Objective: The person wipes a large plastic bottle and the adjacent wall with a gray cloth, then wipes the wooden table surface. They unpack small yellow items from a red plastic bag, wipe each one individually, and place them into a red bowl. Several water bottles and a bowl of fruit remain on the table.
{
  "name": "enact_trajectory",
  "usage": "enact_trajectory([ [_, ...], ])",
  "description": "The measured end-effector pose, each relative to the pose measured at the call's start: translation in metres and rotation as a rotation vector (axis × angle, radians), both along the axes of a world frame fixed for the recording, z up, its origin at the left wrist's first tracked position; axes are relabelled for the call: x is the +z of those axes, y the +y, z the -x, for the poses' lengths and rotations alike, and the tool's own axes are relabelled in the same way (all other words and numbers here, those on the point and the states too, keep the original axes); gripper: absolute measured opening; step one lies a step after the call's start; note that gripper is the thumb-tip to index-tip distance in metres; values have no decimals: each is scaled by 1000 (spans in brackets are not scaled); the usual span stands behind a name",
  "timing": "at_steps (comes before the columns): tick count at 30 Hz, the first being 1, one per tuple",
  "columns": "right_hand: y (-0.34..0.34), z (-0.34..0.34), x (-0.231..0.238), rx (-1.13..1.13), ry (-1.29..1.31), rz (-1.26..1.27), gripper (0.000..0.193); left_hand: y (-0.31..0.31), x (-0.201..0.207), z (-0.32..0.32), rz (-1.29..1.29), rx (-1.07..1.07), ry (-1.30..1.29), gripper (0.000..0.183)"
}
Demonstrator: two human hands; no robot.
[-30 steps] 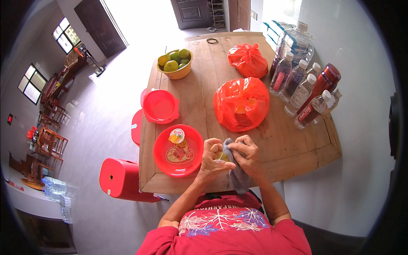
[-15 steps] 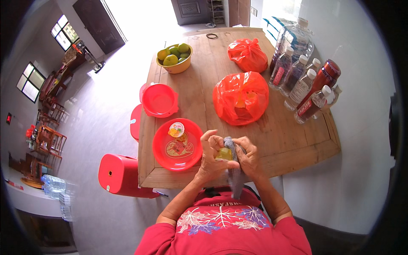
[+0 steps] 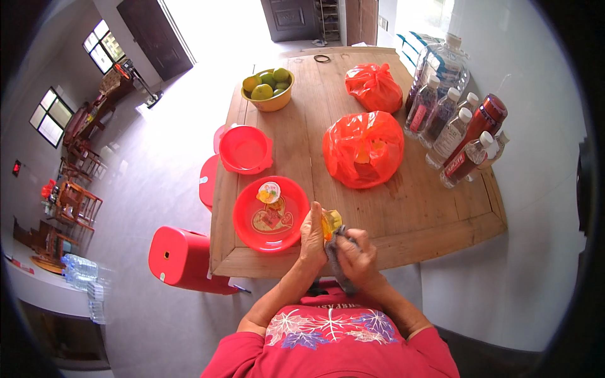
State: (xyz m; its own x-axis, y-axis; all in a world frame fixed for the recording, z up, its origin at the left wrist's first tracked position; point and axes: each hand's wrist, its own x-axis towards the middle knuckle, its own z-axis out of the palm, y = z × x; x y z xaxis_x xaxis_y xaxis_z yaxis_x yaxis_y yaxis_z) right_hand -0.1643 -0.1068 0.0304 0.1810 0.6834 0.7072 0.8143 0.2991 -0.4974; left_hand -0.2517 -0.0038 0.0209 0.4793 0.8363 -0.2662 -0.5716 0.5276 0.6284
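Near the front edge of the table, my left hand grips a small translucent yellow jelly cup, its thumb pointing up along one side. My right hand is closed on a grey cloth and presses it to the cup's lower right side; the cloth's end hangs down towards my shirt. Just left of my hands sits a red plate with a printed pattern. On it rests a second jelly cup with a white printed lid and yellow-orange contents.
Behind the plate stands a red basin, and farther back a yellow bowl of green citrus fruit. Two tied red plastic bags sit mid-table. Several bottles and a red flask line the right edge. Red stools stand at the left.
The cup has turned and tilted between my hands. My right hand has brought the cloth round to its lower right side, and my left fingers have shifted from a pinch to a flatter hold.
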Motion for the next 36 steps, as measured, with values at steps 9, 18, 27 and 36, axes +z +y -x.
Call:
enact_trajectory([
  [9, 26, -16, 9, 56, 590, 203, 26, -5, 18, -1, 297, -266, -302, 32],
  [18, 0, -8, -2, 127, 327, 281, 18, 1, 9, 2, 41, -71, -78, 34],
  [27, 23, -23, 35, 88, 562, 183, 26, -3, 13, -4, -817, -13, 449, 71],
  [36, 27, -34, 22, 544, 1622, 362, 24, 0, 26, 7, -1524, 90, 749, 80],
])
